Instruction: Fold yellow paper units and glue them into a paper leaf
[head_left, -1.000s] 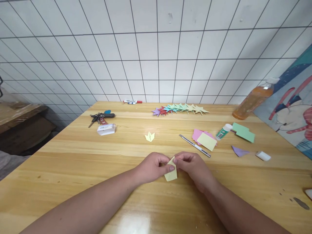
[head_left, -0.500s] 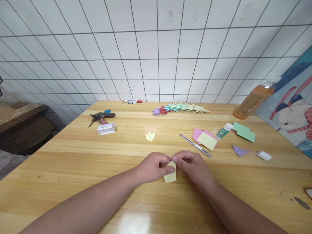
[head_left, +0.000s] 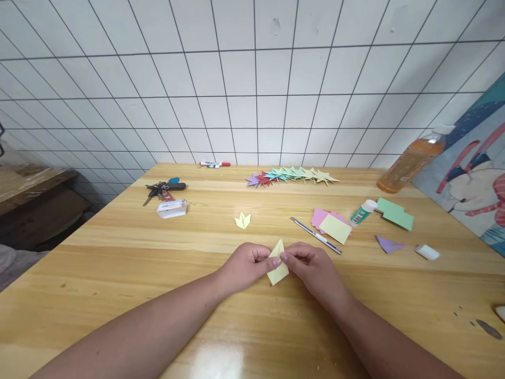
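Observation:
Between my two hands is a small piece of folded yellow paper [head_left: 278,274], its pointed tip turned away from me. My left hand [head_left: 246,267] pinches its left side, the thumb lying on top. On the right side, the thumb and fingers of my right hand [head_left: 310,263] grip the same paper. Both thumbs nearly meet at its middle, and the fingers underneath are hidden. Beyond my hands lies a small folded yellow paper piece [head_left: 243,220] with two points. A utility knife [head_left: 316,235] rests beyond my right hand.
Pink paper [head_left: 321,216] lies under a yellow sheet [head_left: 335,229], beside a glue stick [head_left: 363,212]. Green paper [head_left: 395,214], purple paper [head_left: 389,244], an eraser [head_left: 427,252] and a bottle [head_left: 412,162] are rightward. Keys [head_left: 163,189], a small box [head_left: 172,209], a marker [head_left: 215,164] and a folded-paper chain [head_left: 292,175] are farther back.
The yellow paper has turned and shifted slightly away from me, so its pointed tip now shows above my thumbs. My left hand has moved up a little; both hands keep hold.

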The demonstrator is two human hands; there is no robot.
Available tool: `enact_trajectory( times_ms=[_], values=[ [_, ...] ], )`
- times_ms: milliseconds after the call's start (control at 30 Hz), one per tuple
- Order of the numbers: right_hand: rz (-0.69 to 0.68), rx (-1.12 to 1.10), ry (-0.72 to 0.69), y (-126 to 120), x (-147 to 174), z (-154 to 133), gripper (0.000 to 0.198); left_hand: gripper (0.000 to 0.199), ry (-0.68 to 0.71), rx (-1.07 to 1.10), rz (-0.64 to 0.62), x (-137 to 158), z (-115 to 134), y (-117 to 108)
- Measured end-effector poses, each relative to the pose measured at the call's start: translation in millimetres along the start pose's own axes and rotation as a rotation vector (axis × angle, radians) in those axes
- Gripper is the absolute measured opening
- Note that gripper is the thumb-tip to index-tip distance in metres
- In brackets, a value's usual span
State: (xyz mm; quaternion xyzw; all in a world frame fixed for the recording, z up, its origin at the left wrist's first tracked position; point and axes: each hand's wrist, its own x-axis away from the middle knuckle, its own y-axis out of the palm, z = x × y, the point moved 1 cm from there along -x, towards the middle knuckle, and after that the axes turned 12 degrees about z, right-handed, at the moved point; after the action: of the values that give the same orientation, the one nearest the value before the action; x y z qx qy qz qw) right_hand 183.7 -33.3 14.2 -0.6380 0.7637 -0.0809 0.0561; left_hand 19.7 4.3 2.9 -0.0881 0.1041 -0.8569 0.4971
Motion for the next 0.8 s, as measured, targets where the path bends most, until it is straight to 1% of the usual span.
enact_trajectory(
  times_ms=[67, 233, 367, 533, 800],
  values=[
    [0.032, 0.036, -0.012, -0.7, -0.8, 0.4, 0.021, 0.046, 0.001, -0.009, -0.019, 0.3, 0.5, -0.1],
    [0.011, -0.053, 0.108, -0.6, -1.1, 2.3, 0.02, 0.047, -0.032, 0.031, -0.045, 0.6, -2.2, -0.2],
    [0.017, -0.099, 0.164, -0.1, -0.4, 2.6, 0.024, 0.046, -0.036, 0.02, -0.057, 0.0, -3.3, -0.2],
    [0.04, -0.098, 0.147, 1.0, -0.9, 2.9, 0.025, 0.045, -0.033, 0.01, -0.05, -0.7, -1.1, -1.1],
    [0.064, -0.072, 0.105, 4.9, 1.2, 3.5, 0.024, 0.045, -0.047, 0.073, -0.02, -0.9, -1.3, -2.8]
  ],
)
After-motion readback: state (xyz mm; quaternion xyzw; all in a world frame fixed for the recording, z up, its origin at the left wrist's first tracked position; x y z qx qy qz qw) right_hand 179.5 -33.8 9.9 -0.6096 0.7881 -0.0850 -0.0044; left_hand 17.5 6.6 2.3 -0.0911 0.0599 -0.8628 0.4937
